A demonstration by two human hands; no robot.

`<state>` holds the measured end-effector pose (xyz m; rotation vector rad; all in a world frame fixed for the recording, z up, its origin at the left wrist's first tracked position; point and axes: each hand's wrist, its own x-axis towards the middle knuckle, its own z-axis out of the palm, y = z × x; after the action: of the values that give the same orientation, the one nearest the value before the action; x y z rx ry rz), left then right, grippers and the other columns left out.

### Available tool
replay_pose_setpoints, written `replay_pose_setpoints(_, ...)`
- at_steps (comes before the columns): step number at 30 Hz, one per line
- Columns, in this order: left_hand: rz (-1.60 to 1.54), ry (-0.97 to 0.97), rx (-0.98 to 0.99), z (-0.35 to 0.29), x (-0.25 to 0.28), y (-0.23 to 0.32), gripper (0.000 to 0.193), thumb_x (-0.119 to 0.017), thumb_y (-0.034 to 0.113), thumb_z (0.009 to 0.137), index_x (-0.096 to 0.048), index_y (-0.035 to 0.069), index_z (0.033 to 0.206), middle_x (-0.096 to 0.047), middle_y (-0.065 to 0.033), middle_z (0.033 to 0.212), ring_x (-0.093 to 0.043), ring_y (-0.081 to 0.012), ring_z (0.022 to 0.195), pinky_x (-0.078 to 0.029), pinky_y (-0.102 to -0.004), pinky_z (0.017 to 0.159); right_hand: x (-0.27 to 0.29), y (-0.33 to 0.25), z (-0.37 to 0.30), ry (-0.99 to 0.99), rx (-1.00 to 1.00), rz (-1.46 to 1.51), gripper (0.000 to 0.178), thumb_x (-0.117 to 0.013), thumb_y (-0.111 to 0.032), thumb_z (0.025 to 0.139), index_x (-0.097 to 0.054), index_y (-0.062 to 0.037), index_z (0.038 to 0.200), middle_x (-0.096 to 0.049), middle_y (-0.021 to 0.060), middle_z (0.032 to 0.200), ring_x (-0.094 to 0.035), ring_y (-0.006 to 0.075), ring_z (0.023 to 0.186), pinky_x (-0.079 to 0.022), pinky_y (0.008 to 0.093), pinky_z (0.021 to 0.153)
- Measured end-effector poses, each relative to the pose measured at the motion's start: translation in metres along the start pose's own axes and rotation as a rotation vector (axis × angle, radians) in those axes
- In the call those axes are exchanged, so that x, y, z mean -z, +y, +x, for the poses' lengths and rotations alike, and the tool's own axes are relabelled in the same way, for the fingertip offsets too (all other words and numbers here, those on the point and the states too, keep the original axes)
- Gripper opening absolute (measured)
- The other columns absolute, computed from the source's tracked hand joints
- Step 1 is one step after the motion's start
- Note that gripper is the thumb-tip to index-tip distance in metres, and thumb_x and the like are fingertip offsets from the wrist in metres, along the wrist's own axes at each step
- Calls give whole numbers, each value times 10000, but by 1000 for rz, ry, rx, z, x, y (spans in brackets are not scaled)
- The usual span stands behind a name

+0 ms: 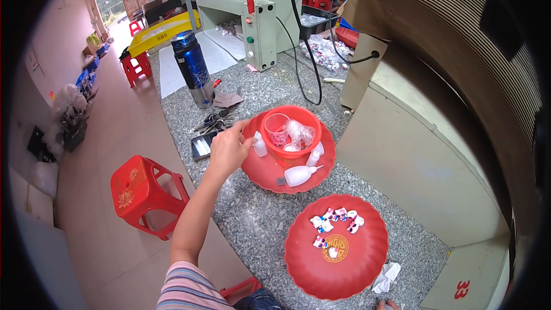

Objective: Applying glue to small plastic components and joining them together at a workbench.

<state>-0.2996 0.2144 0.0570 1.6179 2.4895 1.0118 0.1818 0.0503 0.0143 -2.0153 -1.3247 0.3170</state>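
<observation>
My left hand (228, 148) reaches over the left rim of a red scalloped plate (264, 179), thumb and index finger apart. A small white bottle (260, 146) stands right beside the thumb; I cannot make out whether they touch. On that plate sit a red plastic basket (291, 153) with a clear cup (278, 128) and crumpled clear plastic (301, 133) inside, plus a white squeeze bottle (297, 176) with a thin nozzle. Nearer me, a second red plate (338, 275) carries several small white cat-like figures (325, 225). Only fingertips of my right hand (388, 305) show, below a crumpled tissue (387, 277).
A blue bottle (192, 66), keys (215, 120) and a phone (202, 145) lie along the left side of the speckled counter (247, 218). Farther back stands a pale green machine (261, 34) with hanging cables. A red stool (143, 189) is at left; a pale panel (425, 149) borders the right.
</observation>
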Motion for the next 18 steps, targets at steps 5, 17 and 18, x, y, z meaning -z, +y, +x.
replay_pose_setpoints(5, 100, -312, 62, 6, -7, -14, 563, -726, 320, 642, -546, 73, 1116, -643, -142, 791, -618, -330, 754, -477, -427, 681, -10, 3, -2, -4, -5, 49, 241, -727, -151, 704, -639, 11, 858, -636, 133, 854, -578, 232, 787, -461, 346, 758)
replay_pose_setpoints(17, 154, -309, -404, -20, -75, -49, 330, -641, 58, 648, -595, 8, 971, -606, -153, 836, -602, -294, 729, -484, -366, 669, -22, 34, 3, 52, 78, 11, 318, -781, -268, 630, -643, -83, 849, -616, 93, 824, -612, 226, 701, -512, 322, 588)
replay_pose_setpoints(18, 86, -476, -339, -15, -75, -45, 196, -634, 104, 684, -589, 25, 858, -581, -131, 794, -567, -247, 674, -462, -322, 619, -23, 35, 2, -2, 58, 20, 323, -742, -319, 676, -638, -105, 894, -611, 81, 854, -619, 215, 696, -495, 293, 522)
